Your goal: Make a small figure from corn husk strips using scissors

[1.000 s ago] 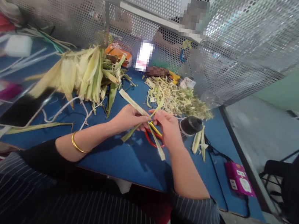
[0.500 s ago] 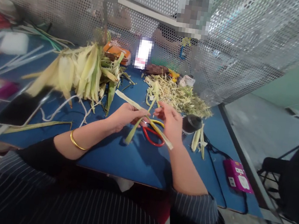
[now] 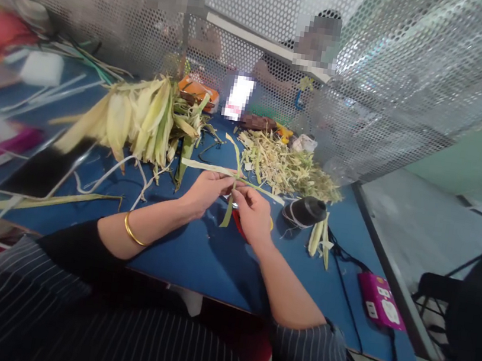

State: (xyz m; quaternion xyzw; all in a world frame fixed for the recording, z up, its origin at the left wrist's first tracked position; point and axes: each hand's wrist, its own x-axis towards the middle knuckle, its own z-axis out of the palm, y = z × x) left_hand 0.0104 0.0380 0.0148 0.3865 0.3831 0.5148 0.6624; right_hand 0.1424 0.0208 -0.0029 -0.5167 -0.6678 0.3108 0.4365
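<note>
Crossed strips of corn husk (image 3: 202,166) are held up over the table, their ends sticking out left, right, away from me and toward me. My left hand (image 3: 209,193) pinches them near the crossing. Close against it, my right hand (image 3: 253,211) is closed with thumb and fingers on the same crossing. Beneath my right hand lies a pair of scissors (image 3: 239,224) with red and yellow handles, mostly covered. To the right is a black cone of thread (image 3: 306,212) lying tilted, with short husk pieces (image 3: 316,237) beyond it.
A large bundle of corn husks (image 3: 141,122) lies at the left back, near a tablet-like dark device (image 3: 43,167) and white cable. Shredded husk (image 3: 283,162) is heaped at the back. A purple box (image 3: 381,300) sits at the right edge. Perforated metal panels (image 3: 251,41) close off the back.
My right hand, with fingers apart before, has moved left and closed on the husk strips beside my left hand. The crossed strips have turned, and the scissors are more covered. The view has shifted slightly.
</note>
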